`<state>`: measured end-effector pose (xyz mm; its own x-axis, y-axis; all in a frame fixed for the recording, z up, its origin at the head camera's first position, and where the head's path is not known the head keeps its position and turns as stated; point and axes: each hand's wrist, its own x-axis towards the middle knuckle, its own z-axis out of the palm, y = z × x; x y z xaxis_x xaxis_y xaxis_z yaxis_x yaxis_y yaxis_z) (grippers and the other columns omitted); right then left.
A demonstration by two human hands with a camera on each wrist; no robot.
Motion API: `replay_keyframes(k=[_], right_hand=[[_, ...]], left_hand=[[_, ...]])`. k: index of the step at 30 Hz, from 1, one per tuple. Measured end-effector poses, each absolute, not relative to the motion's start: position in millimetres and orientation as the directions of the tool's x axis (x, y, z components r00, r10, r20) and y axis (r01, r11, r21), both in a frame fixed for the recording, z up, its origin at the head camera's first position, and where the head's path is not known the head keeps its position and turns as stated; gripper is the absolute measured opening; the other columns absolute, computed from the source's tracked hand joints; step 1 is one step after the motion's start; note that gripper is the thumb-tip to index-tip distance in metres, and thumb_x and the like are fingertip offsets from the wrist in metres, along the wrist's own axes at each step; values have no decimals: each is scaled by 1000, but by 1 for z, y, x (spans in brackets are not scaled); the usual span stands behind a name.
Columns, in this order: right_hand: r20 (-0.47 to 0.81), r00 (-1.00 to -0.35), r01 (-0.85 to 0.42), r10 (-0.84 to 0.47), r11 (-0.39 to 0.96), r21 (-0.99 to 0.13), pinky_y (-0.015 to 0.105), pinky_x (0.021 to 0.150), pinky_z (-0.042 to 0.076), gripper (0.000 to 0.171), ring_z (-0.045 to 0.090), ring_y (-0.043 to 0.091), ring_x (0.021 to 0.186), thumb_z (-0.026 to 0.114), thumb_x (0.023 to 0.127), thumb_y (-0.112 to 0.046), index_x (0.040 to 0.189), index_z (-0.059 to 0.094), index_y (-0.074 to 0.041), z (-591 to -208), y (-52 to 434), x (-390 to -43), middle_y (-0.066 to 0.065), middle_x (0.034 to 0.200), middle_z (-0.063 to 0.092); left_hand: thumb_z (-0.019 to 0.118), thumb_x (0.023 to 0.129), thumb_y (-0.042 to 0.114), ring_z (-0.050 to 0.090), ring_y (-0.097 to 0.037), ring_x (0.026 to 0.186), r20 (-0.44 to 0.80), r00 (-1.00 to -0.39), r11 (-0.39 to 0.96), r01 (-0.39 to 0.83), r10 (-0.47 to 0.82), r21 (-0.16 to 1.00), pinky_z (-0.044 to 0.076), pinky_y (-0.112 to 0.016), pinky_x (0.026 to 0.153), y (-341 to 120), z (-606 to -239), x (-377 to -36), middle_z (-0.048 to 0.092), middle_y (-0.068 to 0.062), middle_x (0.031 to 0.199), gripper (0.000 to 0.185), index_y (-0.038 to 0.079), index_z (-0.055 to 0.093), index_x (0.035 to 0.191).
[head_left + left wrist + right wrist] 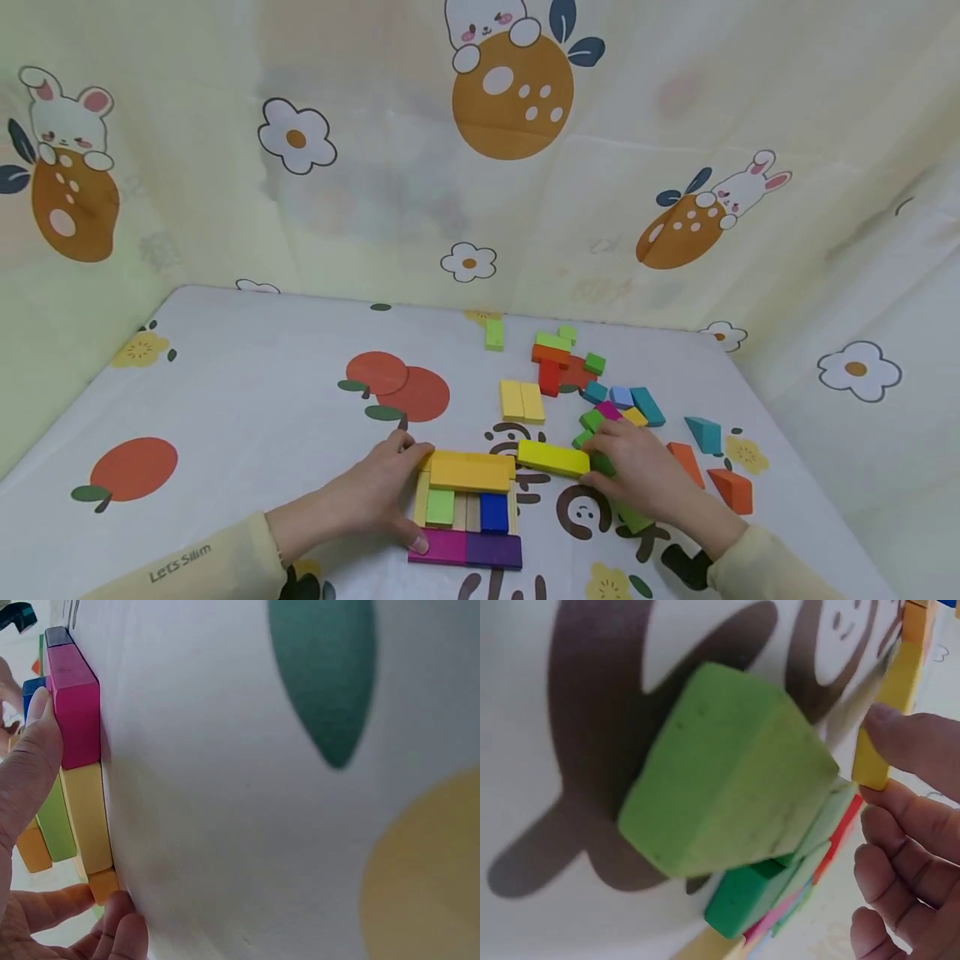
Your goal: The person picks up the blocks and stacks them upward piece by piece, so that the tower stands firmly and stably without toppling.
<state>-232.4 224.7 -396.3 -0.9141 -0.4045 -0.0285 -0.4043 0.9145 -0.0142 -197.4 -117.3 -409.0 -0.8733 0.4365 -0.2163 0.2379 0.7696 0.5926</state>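
1. Yellow long block (553, 457): I logged it held at its right end by the right hand (641, 475), thumb and fingers pinched round it, just right of the block structure (467, 508) and level with its top.
2. Block structure: flat yellow slab (471, 472) on top, green, blue and pale uprights beneath, magenta block (75, 705) and purple block (493, 550) along the front. The left hand (382, 492) cupped its left side, fingers curled against the slab, thumb on the magenta block.
3. Step, as I judged it: placing the long block. The next move called for a steady lowering without nudging the slab.
4. Loose blocks (592, 392) lay behind the right hand; a green wedge (727, 802) sat under the wrist.
5. Printed tablecloth (262, 417) under everything.
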Motion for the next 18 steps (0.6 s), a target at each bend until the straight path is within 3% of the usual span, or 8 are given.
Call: replay_keyframes(k=[6, 10, 14, 18], right_hand=[[113, -903, -422, -415, 905, -50, 47, 89, 60, 36, 62, 23, 101, 90, 77, -31, 106, 79, -13, -383, 221, -226, 3, 105, 73], [177, -875, -474, -451, 872, -121, 40, 86, 60, 33, 60, 19, 99, 90, 78, -29, 106, 78, -16, -371, 205, -212, -2, 102, 70], [180, -826, -560, -534, 814, -156, 30, 80, 59, 31, 57, 8, 92, 89, 78, -30, 104, 77, -20, -367, 185, -197, -7, 97, 67], [139, -780, -626, -611, 765, -152, 31, 84, 57, 31, 57, 6, 93, 87, 81, -34, 106, 76, -20, -371, 168, -186, -9, 99, 68]], left_hand=[[99, 62, 36, 51, -31, 124, -207, -870, 765, 252, 447, 593, 53, -53, 105, -117, -410, -197, 50, -18, 136, 101, 2, 51, 145], [98, 63, 37, 51, -31, 124, -206, -871, 764, 252, 447, 594, 54, -54, 104, -117, -410, -197, 50, -18, 136, 101, 2, 51, 145], [98, 63, 37, 51, -31, 125, -209, -871, 763, 246, 444, 598, 54, -54, 105, -116, -410, -197, 50, -18, 137, 101, 3, 51, 145], [99, 62, 36, 51, -31, 124, -205, -872, 763, 248, 444, 597, 53, -53, 105, -116, -410, -197, 50, -19, 136, 101, 2, 52, 145]])
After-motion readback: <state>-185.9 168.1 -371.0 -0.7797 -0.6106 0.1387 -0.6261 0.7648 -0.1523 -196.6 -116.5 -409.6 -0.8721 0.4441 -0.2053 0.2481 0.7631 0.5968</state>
